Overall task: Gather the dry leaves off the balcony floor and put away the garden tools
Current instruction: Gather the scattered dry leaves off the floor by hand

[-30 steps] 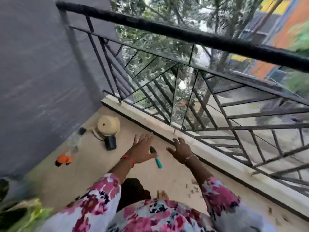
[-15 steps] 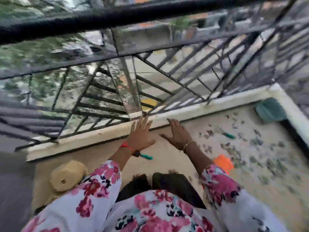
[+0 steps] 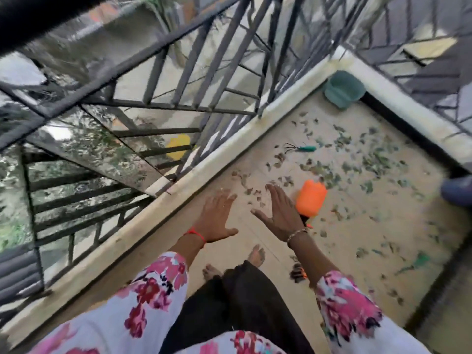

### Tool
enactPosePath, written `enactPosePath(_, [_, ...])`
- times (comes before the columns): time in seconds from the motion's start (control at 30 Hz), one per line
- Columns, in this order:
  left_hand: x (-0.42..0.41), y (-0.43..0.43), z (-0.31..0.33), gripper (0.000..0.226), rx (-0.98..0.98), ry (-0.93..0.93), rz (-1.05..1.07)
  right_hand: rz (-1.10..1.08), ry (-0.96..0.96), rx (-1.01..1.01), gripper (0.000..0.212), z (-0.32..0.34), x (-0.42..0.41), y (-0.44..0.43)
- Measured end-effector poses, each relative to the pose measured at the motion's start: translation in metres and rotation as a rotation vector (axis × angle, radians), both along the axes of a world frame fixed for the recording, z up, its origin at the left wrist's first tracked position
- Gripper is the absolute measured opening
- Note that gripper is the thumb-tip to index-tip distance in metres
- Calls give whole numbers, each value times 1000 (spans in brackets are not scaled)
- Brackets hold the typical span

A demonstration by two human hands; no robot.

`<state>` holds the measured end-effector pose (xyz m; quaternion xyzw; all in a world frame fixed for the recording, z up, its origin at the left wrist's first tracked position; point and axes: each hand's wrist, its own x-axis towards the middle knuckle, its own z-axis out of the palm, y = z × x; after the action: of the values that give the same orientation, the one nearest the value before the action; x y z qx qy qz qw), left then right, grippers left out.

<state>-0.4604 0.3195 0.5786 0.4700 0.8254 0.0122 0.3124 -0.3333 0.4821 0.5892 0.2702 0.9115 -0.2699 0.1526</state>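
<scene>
Dry leaves (image 3: 357, 162) lie scattered over the beige balcony floor, thickest at the right. A small hand rake (image 3: 301, 148) with a green handle rests among them near the far kerb. An orange tool (image 3: 311, 198) lies just right of my right hand (image 3: 279, 213). My left hand (image 3: 215, 218) is beside it to the left. Both hands are held out flat above the floor, fingers spread, holding nothing. A dark tool with orange trim (image 3: 297, 273) shows below my right forearm, partly hidden.
A green tub (image 3: 343, 89) sits in the far corner. The black metal railing (image 3: 178, 98) on a pale kerb (image 3: 229, 157) runs along the left and far sides. My bare feet (image 3: 255, 256) stand below my hands. A dark blue object (image 3: 457, 190) shows at the right edge.
The view has swung right, from the wall end with the straw hat and spray bottle to the leaf-strewn corner. Both hands stay spread and hold nothing.
</scene>
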Motion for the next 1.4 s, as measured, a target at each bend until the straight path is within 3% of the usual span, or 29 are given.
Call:
enactPosePath(0.13, [-16, 35, -26, 100, 44, -13, -71, 7, -62, -2, 102, -33, 1, 24])
enactPosePath(0.27, [-31, 64, -107, 102, 69, -45, -50, 4, -99, 26, 99, -111, -11, 42])
enactPosePath(0.37, [-40, 86, -218, 104, 116, -96, -19, -83, -129, 42, 109, -221, -29, 51])
enactPosePath(0.47, [-57, 117, -341, 105, 60, -122, -70, -122, -188, 82, 99, -345, -45, 61])
enactPosePath(0.6, [-81, 157, -487, 107, -26, 9, -168, -228, -251, 105, 82, -507, -54, 76])
enactPosePath(0.8, [-109, 162, -655, 126, 167, 43, -218, -403, -105, 187, 103, -686, -55, 81])
enactPosePath(0.97, [-131, 174, -716, 131, 368, 83, -129, -379, 137, 333, 91, -739, -77, 94])
enactPosePath(1.2, [-149, 207, -733, 128, 535, 140, -98, -490, 373, 445, 95, -753, -130, 141])
enactPosePath(1.3, [-156, 219, -734, 126, 556, 155, -82, -634, 458, 365, 93, -751, -139, 157])
enactPosePath(1.4, [-157, 221, -726, 125, 511, 201, 9, -592, 470, 309, 83, -748, -140, 158])
